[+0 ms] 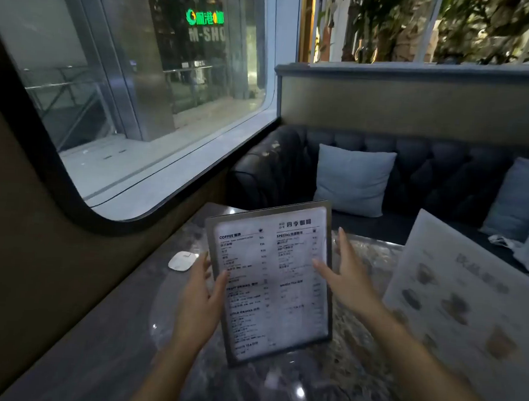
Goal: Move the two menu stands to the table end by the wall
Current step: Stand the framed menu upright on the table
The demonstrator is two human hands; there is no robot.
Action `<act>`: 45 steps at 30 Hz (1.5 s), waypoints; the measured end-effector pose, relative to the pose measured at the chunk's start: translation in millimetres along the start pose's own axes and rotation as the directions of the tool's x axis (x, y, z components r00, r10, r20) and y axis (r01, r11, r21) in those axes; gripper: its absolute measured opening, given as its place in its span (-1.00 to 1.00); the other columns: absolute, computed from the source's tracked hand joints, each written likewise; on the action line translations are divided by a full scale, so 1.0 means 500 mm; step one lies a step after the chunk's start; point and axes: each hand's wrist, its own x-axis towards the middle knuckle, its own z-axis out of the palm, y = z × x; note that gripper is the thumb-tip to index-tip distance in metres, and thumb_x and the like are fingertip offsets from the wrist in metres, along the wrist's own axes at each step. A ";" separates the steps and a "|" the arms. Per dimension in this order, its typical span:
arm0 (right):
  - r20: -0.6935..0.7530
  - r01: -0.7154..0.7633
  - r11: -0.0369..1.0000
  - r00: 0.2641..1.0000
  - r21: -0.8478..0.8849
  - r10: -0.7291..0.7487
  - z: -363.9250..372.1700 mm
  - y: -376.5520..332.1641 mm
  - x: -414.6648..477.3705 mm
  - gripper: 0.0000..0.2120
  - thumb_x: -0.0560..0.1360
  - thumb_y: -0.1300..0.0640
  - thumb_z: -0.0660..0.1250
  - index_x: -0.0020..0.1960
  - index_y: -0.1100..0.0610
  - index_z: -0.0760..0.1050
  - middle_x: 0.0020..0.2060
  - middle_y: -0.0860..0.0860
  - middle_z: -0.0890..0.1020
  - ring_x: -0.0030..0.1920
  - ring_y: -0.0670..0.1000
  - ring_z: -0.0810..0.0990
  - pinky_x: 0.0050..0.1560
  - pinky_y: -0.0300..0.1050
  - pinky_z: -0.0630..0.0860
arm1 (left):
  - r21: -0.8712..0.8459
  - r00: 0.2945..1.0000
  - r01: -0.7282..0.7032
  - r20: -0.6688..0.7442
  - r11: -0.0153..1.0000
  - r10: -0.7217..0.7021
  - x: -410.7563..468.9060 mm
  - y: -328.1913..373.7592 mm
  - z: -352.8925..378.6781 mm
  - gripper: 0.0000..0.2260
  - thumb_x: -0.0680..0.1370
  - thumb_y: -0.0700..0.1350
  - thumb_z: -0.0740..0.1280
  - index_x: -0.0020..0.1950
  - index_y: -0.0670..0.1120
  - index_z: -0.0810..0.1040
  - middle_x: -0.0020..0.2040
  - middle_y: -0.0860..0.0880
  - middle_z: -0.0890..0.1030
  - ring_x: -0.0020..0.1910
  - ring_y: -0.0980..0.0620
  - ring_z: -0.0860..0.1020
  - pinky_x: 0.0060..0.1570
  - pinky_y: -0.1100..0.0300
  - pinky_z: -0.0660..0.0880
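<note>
A dark-framed menu stand (270, 281) with black text on a white sheet stands upright in the middle of the marble table (119, 331). My left hand (201, 298) grips its left edge, thumb across the front. My right hand (345, 276) is at its right edge with the fingers spread, thumb on the front; a firm grip cannot be confirmed. A second, paler menu stand (464, 308) with drink pictures stands tilted at the right of the table, touched by neither hand.
A small white oval device (182, 260) lies on the table near the wall at the left. A curved window (138, 115) fills the wall. Beyond the table is a dark tufted sofa (444, 174) with two light blue cushions (352, 181).
</note>
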 end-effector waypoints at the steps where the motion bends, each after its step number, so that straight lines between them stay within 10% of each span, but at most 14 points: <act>1: 0.009 -0.016 0.996 1.000 0.082 0.016 0.003 -0.003 0.000 -0.29 0.43 -0.12 0.28 0.42 -0.18 -0.07 0.28 -0.23 0.31 0.26 -0.16 0.32 0.21 -0.13 0.28 | -0.046 1.000 0.003 0.026 0.999 -0.001 0.003 -0.002 0.003 -0.69 0.55 0.00 0.20 0.23 0.29 0.26 0.11 0.30 0.48 0.08 0.22 0.52 -0.11 0.47 0.44; 8: 0.077 -0.178 0.934 0.984 0.309 0.161 0.016 0.010 0.018 -0.48 0.43 -0.08 0.30 0.33 -0.14 0.22 -0.04 -0.36 0.42 -0.06 -0.27 0.44 -0.23 -0.30 0.38 | -0.075 0.989 0.142 0.043 0.987 -0.140 0.017 -0.042 0.018 -0.67 0.55 -0.24 0.20 0.19 0.16 0.39 -0.18 0.03 0.59 -0.22 0.18 0.58 -0.32 0.28 0.53; 11: 0.071 -0.206 0.921 0.979 0.331 0.194 0.017 0.012 0.024 -0.57 0.46 -0.08 0.25 0.30 -0.12 0.28 0.00 -0.24 0.48 -0.01 -0.16 0.48 -0.16 -0.20 0.44 | -0.088 0.984 0.180 0.031 0.980 -0.177 0.022 -0.048 0.026 -0.72 0.55 -0.25 0.20 0.13 0.10 0.42 -0.17 0.00 0.58 -0.16 0.08 0.58 -0.16 -0.01 0.59; 27: -0.049 -0.276 0.946 0.957 0.168 0.287 0.019 0.039 0.018 -0.83 0.53 0.09 0.17 0.09 0.08 0.43 -0.02 0.02 0.60 -0.03 0.06 0.58 0.00 0.17 0.55 | 0.054 0.989 0.123 0.071 0.991 -0.126 0.056 -0.052 0.035 -0.84 0.55 -0.24 0.18 -0.03 0.04 0.40 -0.17 0.10 0.53 -0.11 0.01 0.56 -0.10 -0.11 0.59; 45: -0.012 -0.179 0.980 0.984 0.089 0.180 -0.035 0.058 -0.050 -0.94 0.52 0.15 0.20 -0.08 0.12 0.43 -0.13 0.05 0.58 -0.11 0.03 0.58 -0.22 -0.12 0.55 | 0.205 0.978 0.039 0.195 0.978 -0.079 0.140 -0.036 0.069 -0.85 0.56 -0.24 0.15 0.10 -0.11 0.41 0.04 -0.22 0.59 -0.05 -0.22 0.55 -0.08 -0.20 0.55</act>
